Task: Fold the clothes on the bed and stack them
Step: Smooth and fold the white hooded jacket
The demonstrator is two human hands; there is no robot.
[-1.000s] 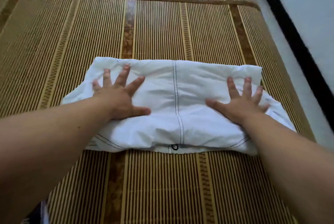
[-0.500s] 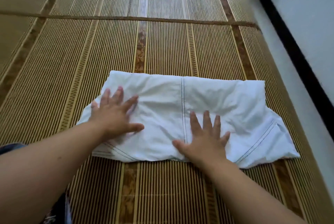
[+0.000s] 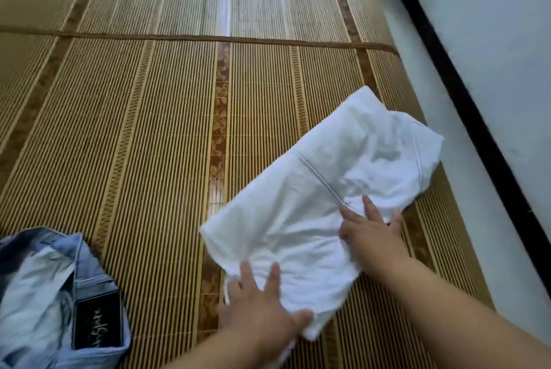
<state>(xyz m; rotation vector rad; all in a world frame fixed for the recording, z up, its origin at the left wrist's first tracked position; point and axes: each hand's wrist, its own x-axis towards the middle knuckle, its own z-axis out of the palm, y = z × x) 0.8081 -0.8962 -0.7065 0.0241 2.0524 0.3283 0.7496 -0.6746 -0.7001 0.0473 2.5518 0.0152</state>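
White garment point(image 3: 313, 189) lies folded on the bed mat point(image 3: 149, 130), well right of the jeans point(image 3: 53, 294); left hand point(image 3: 262, 300) and right hand point(image 3: 369, 234) press it, fingers straight; next, probably set it aside and start the jeans.

Patch: black rectangular label point(image 3: 97, 322) on the waistband of the light blue denim jeans point(image 3: 44, 273).
Lettering: pale cursive script running sideways along the label.
Reading: blurred; the end looks like "Spire", and the first letters cannot be made out.
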